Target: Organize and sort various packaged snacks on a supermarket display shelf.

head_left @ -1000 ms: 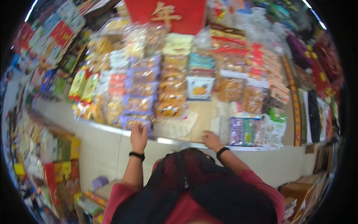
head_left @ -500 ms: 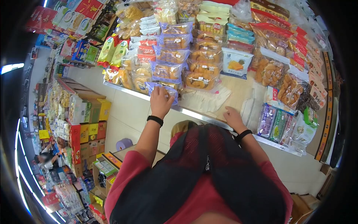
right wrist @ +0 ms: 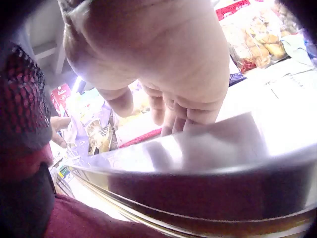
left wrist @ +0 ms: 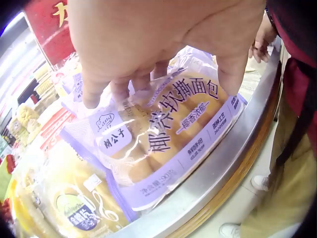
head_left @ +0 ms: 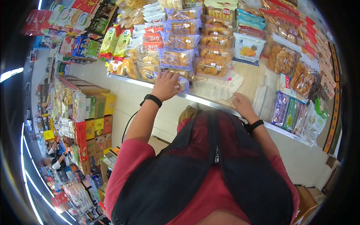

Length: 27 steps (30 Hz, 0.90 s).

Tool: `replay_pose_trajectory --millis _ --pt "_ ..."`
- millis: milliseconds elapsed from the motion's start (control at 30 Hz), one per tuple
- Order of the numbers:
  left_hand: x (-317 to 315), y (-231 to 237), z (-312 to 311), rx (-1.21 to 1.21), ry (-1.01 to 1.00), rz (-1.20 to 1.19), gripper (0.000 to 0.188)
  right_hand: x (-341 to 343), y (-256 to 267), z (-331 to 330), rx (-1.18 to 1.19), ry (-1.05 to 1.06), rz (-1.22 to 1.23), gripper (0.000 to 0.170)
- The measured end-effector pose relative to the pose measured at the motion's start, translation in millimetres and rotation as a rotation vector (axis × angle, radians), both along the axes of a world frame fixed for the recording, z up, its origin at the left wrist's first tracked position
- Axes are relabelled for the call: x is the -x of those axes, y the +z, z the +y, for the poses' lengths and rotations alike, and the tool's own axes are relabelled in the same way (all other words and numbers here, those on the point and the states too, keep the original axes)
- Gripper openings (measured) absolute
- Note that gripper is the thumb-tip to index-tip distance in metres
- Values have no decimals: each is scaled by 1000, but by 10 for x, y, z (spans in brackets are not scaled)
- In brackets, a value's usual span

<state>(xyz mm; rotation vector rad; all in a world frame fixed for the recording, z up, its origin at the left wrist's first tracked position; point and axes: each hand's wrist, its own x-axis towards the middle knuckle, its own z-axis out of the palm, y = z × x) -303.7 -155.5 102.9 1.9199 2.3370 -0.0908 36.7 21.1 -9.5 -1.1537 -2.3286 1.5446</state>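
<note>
In the head view, my left hand [head_left: 166, 85] is over the front bag of the purple row, at the display table's metal edge. The left wrist view shows this purple-edged bread bag [left wrist: 166, 131] close up, with long golden rolls inside clear plastic. My thumb lies at one end of the bag and bent fingers [left wrist: 120, 88] reach over its far side, so the hand grips it from above. Farther right, my right hand [head_left: 243, 104] rests at the table edge beside white paper sheets [head_left: 221, 87]. Its fingers hang loosely curled in the right wrist view and hold nothing.
More purple bread bags [head_left: 176, 58] run back in a row behind the left hand. Beside them stand bags of brown pastries [head_left: 213, 67] and a white snack bag [head_left: 247, 49]. Slim purple and green packs [head_left: 285, 110] lie right of the right hand. Stacked cartons [head_left: 93, 129] stand at left.
The head view has tilted and shifted, so the table sits higher and farther right in it. My left hand has spread over the front purple bag. The right hand stays at the table edge.
</note>
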Motion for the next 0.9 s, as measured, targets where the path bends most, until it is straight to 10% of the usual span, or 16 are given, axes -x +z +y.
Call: replay_pose_trajectory --millis 500,700,900 --pt "235 476 178 -190 -427 -392 46 1397 1057 -730 43 177 281 79" --pt "534 525 484 -253 -472 -729 63 1324 1091 -824 271 -284 322 57" --pt "1141 232 817 -356 -570 -38 85 738 1041 -1193 463 -795 588 54"
